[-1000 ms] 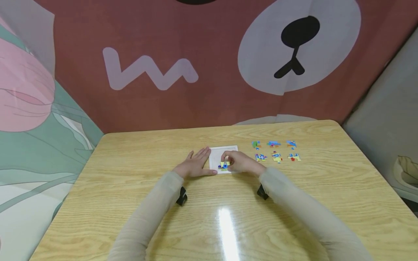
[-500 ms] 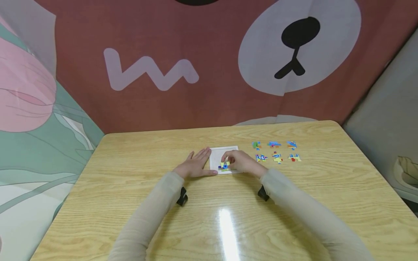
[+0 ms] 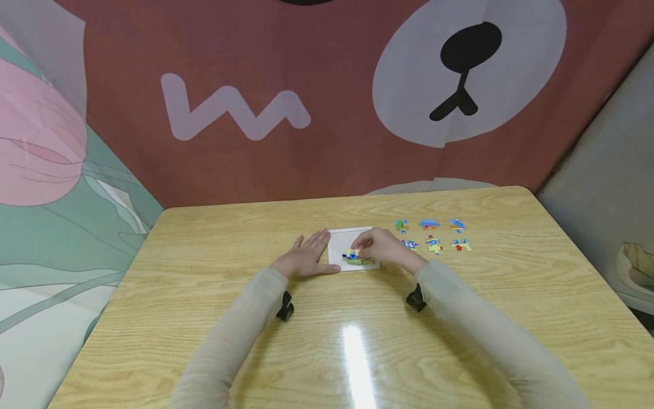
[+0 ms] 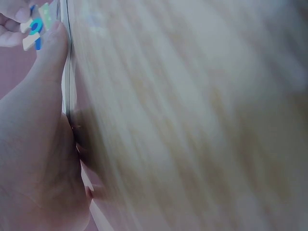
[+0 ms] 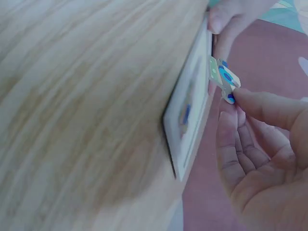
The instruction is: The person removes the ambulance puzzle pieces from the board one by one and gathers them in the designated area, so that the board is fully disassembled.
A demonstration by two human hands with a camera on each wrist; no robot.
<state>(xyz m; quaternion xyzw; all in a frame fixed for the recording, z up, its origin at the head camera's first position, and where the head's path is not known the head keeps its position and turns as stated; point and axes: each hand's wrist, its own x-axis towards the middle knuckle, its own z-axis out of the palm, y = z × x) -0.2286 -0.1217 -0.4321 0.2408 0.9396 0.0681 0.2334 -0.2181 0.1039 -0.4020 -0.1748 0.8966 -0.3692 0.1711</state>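
Observation:
A white puzzle tray [image 3: 337, 245] lies on the wooden table. My left hand [image 3: 305, 258] rests over its left edge with fingers spread, the thumb along the near rim. Above the tray my right hand [image 3: 382, 245] pinches a jigsaw piece [image 3: 351, 255] between thumb and fingers. In the right wrist view this piece [image 5: 226, 79] is pale with a blue ring and a green edge, held tilted near the tray's near rim [image 5: 188, 96]. A blurred coloured patch [image 3: 365, 262] shows in the tray below the hand; I cannot tell whether it is a piece or a reflection.
To the tray's right, several loose jigsaw pieces lie in two rows, among them a green and blue piece [image 3: 401, 225] and a yellow and red one [image 3: 461, 245]. A printed cloth [image 3: 332, 159] hangs behind the table's far edge.
My right hand has shifted slightly to the right and changed its angle, still pinching the jigsaw piece, so more of the tray's near side shows. My left hand stays put.

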